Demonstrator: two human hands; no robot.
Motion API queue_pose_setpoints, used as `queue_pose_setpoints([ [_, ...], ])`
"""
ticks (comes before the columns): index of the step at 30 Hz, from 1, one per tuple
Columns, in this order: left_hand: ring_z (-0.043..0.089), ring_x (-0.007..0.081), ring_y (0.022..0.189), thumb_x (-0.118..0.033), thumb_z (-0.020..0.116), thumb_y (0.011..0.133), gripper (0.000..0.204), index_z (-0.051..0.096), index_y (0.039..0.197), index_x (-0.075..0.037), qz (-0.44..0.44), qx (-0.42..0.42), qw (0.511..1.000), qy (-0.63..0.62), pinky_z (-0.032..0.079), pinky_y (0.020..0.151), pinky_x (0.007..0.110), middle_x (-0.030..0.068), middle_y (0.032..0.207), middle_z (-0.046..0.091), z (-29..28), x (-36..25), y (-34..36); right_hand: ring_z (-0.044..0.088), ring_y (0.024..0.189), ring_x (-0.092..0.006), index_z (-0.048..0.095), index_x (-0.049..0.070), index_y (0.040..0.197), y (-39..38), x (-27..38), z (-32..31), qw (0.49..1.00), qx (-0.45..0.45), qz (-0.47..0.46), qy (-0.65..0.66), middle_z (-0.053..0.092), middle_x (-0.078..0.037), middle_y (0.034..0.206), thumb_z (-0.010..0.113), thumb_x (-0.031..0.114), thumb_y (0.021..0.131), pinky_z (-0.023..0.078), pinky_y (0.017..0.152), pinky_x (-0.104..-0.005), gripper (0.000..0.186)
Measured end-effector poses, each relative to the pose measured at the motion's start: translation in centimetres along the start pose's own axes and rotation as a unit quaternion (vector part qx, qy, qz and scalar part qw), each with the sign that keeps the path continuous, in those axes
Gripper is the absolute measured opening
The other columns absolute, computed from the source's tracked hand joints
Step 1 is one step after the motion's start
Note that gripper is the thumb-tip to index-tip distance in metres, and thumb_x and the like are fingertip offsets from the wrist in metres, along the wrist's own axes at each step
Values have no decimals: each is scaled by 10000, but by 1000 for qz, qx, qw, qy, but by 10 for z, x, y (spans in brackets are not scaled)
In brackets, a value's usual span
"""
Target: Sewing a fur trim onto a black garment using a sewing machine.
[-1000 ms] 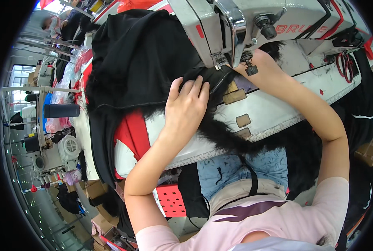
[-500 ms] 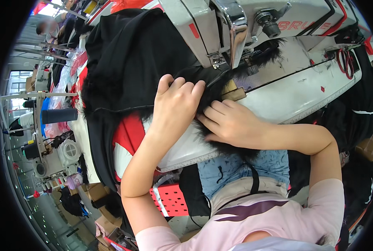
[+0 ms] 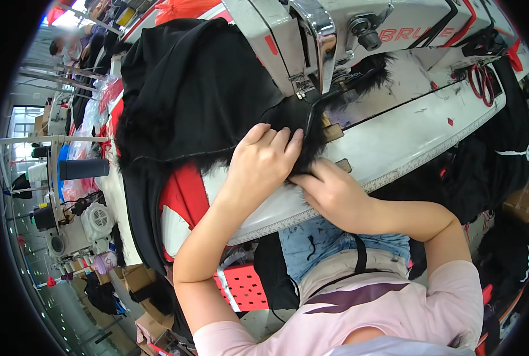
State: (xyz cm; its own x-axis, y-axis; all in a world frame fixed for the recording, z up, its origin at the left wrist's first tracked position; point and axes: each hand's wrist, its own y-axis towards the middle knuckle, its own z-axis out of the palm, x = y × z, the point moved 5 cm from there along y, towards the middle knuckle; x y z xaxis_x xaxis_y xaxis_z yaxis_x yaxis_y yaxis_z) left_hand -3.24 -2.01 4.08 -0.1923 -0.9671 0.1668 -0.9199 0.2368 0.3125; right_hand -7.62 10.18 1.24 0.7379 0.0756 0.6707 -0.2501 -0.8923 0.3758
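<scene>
Black fabric [image 3: 199,89] with a fluffy fur edge lies across the left side of the sewing machine [image 3: 264,41] bed and runs up to the needle area. My left hand [image 3: 261,160] is closed on the fabric just below the machine's presser foot [image 3: 302,89], fingers curled over its edge. To its right, my right hand [image 3: 339,196] is closed on the black fur trim [image 3: 313,142], with the fingertips sunk in the pile. A strip of the fur continues past the foot to the right. What lies under my fingers is hidden.
Red-handled scissors [image 3: 483,86] lie at the right end of the white table [image 3: 407,139], whose front edge carries a measuring tape. Red cloth [image 3: 184,193] hangs below the fabric. A red perforated box [image 3: 246,286] is under the table. Another person [image 3: 71,50] is far off at upper left.
Both hands have moved down toward me and slightly right. The fur edge between them and the needle area now stretches straighter, and the right hand has drawn its portion nearer the table edge.
</scene>
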Motion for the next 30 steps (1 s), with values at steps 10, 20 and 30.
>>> queue_pose_setpoints([
  [10, 584, 135, 863, -150, 578, 791, 406, 676, 1171, -47, -49, 91, 992, 79, 386, 946, 277, 60, 1082, 640, 5, -10, -3, 567, 867, -285, 636, -75, 1079, -1, 10, 13, 996, 50, -70, 6, 573, -137, 971, 589, 28, 773, 505, 782, -357, 326],
  [20, 570, 134, 981, -149, 568, 805, 427, 666, 1213, -73, -110, 70, 987, 89, 334, 1045, 311, 52, 1292, 632, 12, -15, -9, 590, 898, -304, 650, -14, 1002, 6, -7, -13, 996, 38, -72, -20, 607, -132, 985, 693, 90, 778, 504, 802, -405, 251],
  [30, 569, 124, 908, -132, 607, 798, 357, 698, 1139, -81, -117, 42, 990, 61, 336, 1075, 377, 29, 1235, 661, 15, -6, -8, 597, 947, -344, 632, 42, 926, 71, -98, -68, 972, 76, -94, -204, 633, -141, 979, 663, 31, 743, 485, 847, -438, 186],
])
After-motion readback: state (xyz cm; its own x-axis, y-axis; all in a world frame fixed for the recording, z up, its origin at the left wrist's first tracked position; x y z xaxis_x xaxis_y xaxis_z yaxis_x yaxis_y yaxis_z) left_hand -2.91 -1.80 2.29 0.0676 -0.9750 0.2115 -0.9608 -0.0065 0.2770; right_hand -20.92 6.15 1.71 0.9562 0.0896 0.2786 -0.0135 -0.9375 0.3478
